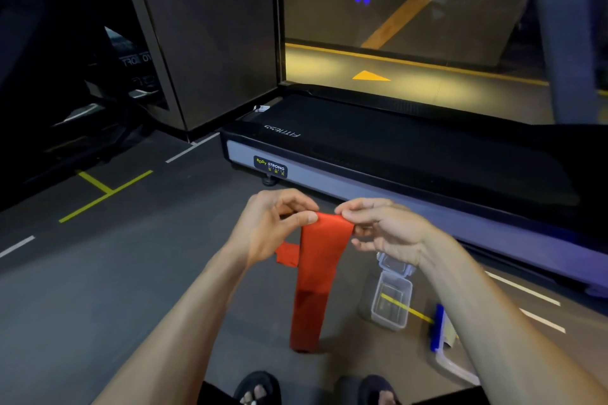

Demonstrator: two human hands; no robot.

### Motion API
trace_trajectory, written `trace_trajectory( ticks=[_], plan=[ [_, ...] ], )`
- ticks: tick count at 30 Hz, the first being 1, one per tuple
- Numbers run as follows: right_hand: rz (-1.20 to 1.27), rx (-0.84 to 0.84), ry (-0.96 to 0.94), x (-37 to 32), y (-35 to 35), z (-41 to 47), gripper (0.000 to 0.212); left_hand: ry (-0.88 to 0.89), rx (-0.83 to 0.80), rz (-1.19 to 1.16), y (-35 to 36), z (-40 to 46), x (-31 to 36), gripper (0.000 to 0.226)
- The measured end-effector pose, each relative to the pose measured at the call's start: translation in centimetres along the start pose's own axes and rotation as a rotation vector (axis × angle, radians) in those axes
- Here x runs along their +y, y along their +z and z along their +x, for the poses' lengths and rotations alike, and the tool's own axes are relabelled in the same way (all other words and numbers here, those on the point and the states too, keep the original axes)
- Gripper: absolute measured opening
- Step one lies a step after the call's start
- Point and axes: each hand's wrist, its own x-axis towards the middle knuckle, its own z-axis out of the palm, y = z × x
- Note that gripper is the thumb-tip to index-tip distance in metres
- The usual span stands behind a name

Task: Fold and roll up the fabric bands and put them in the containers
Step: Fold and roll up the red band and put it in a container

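A red fabric band (316, 266) hangs doubled in front of me, its lower end near the floor. My left hand (273, 227) pinches the band's top left corner between thumb and fingers. My right hand (385, 230) pinches the top right corner. A short red end sticks out under my left wrist. On the floor to the right stands a clear plastic container (391, 302) with its lid hinged open, nothing visible inside. A second clear container with a blue clip (439, 335) lies further right, partly hidden by my right forearm.
A black treadmill (394, 148) with a grey side rail runs across the floor just ahead. A dark pillar (210, 43) stands at the left behind it. Yellow and white floor lines (105, 194) mark the grey floor. My sandalled feet (260, 388) show at the bottom.
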Motion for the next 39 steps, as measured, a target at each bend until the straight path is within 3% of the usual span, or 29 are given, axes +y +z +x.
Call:
trace_trajectory(
  ticks=[14,23,31,39],
  plan=[
    [-0.154,0.152,-0.219,0.9,0.7,0.8,0.015,-0.025,0.035,-0.027,0.1,1.5,-1.6,0.01],
    [-0.137,0.191,-0.196,1.1,-0.8,1.0,0.009,-0.018,0.029,-0.179,1.4,2.0,-0.8,0.01],
    [-0.082,0.202,-0.256,1.4,-1.7,1.7,0.022,-0.008,0.036,-0.083,2.5,2.4,-0.6,0.007],
    [-0.071,0.196,-0.275,1.7,-2.7,2.3,0.009,-0.104,0.011,-0.072,3.2,2.6,-0.3,0.011]
  ],
)
